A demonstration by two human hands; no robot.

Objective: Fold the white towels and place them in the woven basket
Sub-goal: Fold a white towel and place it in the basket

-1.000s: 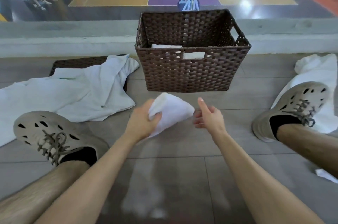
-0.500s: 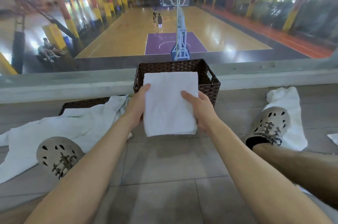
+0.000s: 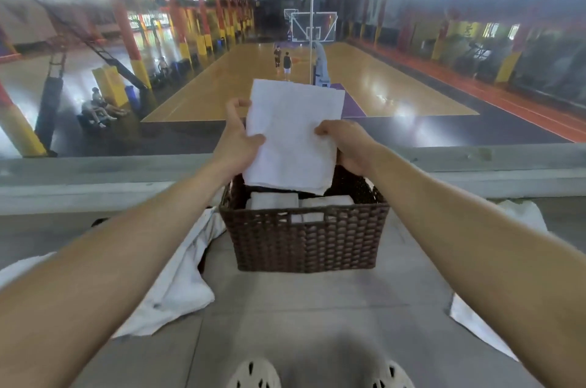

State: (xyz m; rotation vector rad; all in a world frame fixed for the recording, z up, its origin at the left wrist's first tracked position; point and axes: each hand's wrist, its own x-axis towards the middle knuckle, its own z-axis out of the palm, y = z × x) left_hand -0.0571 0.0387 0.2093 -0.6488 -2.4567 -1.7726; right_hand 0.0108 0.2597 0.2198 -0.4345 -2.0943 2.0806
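Held towel: a folded white towel (image 3: 293, 134) stands upright as a flat rectangle in the centre of the frame. It is held between both hands, and its lower edge reaches the mouth of the basket below.
Left hand: the left hand (image 3: 236, 137) grips the towel's left edge, with the thumb pressed on the front face and the fingers curled behind.
Right hand: the right hand (image 3: 345, 143) grips the towel's right edge, with the fingers curled over onto the front face.
Basket: a dark brown woven basket (image 3: 304, 238) sits on the floor just below centre, directly under the held towel.
Basket contents: two folded towels (image 3: 274, 201) lie side by side inside, their tops showing above the near rim and through the handle slot.
Left of basket: a rumpled white towel (image 3: 177, 286) lies unfolded on the grey tiled floor (image 3: 285, 318), touching the basket's left side.
Lower right: another white cloth (image 3: 475, 327) lies partly hidden by the right forearm.
Bottom edge: the toes of two pale perforated shoes (image 3: 253, 375) show.
Background: a concrete ledge (image 3: 95, 178) crosses the frame, with a basketball court (image 3: 380, 92) beyond it in the upper half.
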